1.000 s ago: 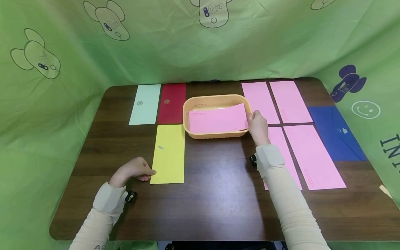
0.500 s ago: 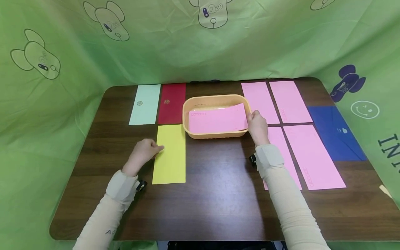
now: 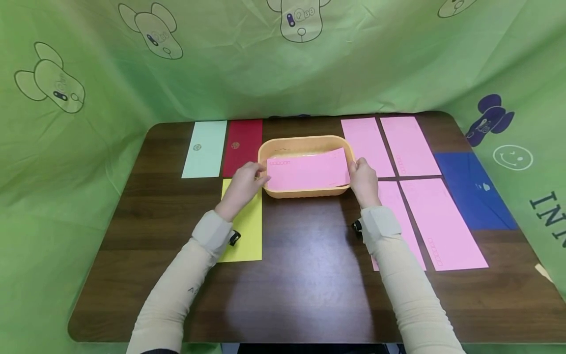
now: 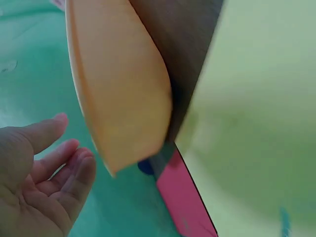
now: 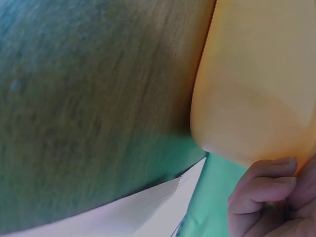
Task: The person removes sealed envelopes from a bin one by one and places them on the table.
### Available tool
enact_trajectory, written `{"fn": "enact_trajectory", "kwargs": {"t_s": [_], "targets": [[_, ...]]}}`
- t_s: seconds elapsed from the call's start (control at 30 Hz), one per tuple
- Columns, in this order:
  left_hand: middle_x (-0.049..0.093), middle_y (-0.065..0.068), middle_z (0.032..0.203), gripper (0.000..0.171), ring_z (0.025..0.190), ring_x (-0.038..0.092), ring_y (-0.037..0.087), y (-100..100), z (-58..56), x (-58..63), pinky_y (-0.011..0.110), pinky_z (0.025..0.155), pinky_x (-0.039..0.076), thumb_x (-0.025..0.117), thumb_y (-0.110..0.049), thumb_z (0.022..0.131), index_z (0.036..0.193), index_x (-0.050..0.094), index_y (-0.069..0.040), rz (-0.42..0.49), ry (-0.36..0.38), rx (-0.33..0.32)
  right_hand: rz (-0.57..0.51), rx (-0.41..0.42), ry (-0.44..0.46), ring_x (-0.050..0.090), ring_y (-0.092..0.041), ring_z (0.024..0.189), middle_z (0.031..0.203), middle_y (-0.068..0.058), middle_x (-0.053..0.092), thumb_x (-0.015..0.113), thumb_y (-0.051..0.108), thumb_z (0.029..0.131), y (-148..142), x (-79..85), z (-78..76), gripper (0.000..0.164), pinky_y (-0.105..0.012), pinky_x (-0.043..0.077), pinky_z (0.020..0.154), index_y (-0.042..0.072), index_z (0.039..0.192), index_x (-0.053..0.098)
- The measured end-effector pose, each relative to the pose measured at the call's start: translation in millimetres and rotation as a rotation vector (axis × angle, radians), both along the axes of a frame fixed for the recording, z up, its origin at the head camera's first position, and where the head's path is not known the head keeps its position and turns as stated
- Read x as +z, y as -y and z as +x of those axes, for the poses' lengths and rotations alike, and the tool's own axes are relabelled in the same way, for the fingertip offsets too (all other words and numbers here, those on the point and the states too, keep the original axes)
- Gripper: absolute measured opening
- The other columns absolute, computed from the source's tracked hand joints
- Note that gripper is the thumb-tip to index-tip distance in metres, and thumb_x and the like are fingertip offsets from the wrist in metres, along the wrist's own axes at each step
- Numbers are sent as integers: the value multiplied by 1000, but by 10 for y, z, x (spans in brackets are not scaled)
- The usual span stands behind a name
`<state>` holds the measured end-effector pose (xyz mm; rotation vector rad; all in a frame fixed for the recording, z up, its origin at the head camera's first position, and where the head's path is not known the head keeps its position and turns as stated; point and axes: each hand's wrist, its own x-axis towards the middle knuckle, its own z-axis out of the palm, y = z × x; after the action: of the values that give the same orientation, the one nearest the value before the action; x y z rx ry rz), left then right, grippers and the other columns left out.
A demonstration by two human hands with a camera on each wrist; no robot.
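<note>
An orange plastic basket (image 3: 305,194) stands mid-table with a pink envelope (image 3: 305,172) lying in it. My right hand (image 3: 364,183) grips the basket's right end, its fingers curled at the rim. At the left end is my left hand (image 3: 244,186), over the top of a yellow envelope (image 3: 247,231). In the left wrist view its thumb and loosely bent fingers (image 4: 81,170) are parted, with a gap between them and the basket wall (image 4: 121,94). Part of the yellow envelope is hidden under the left hand and wrist.
A pale mint envelope (image 3: 204,150) and a red envelope (image 3: 242,145) lie at the back left. Several pink envelopes (image 3: 444,221) lie on the right, partly under the right arm, beside a blue envelope (image 3: 475,191). A green curtain (image 3: 300,78) hangs behind the table.
My left hand has moved from the yellow envelope's lower left edge, up and right, to the basket's left end. The right hand has stayed on the basket.
</note>
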<state>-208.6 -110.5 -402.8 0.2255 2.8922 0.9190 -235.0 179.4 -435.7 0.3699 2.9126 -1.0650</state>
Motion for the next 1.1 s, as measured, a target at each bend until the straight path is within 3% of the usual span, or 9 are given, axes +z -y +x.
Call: {"fn": "enact_trajectory", "kwargs": {"t_s": [0.23,0.47,0.53,0.7,0.97,1.1], "targets": [[59,18,124,41,110,58,28,-288,-131,-13,36,95,50,66,-21,90,124,59,2,-157,52,-54,6,-5,-2,48,-37,79,89,-28,53,32,25,102,-7,0,1,31,-50,42,73,-2,95,45],[65,18,105,27,99,58,28,-481,-215,-62,34,88,51,63,-14,91,110,63,5,-349,34,-92,2,-7,5,48,-37,81,90,-28,53,32,25,102,-14,3,2,30,-50,42,74,-2,96,44],[65,18,104,23,101,57,29,-531,-240,-67,35,94,47,59,-10,92,108,64,6,-390,46,-97,0,-8,0,48,-38,81,91,-29,53,32,25,102,-19,5,0,31,-50,42,75,-2,96,45],[64,17,112,23,113,53,31,-616,-279,-89,37,109,33,52,-9,95,111,62,5,-463,117,-78,-6,8,-6,47,-37,80,87,-27,51,32,26,102,-15,7,1,31,-48,42,73,-2,93,44],[57,23,122,29,122,45,37,-698,-330,-120,44,108,32,38,-3,97,115,57,9,-593,132,-106,3,-5,-18,47,-38,79,87,-27,51,32,25,101,-14,-4,0,29,-50,42,73,-1,91,43],[48,30,135,37,132,38,44,-721,-378,-138,46,113,28,38,-5,97,127,47,15,-567,186,-79,-2,0,-12,47,-37,80,88,-27,51,32,25,101,-5,-11,-5,31,-49,42,73,-1,93,43]]}}
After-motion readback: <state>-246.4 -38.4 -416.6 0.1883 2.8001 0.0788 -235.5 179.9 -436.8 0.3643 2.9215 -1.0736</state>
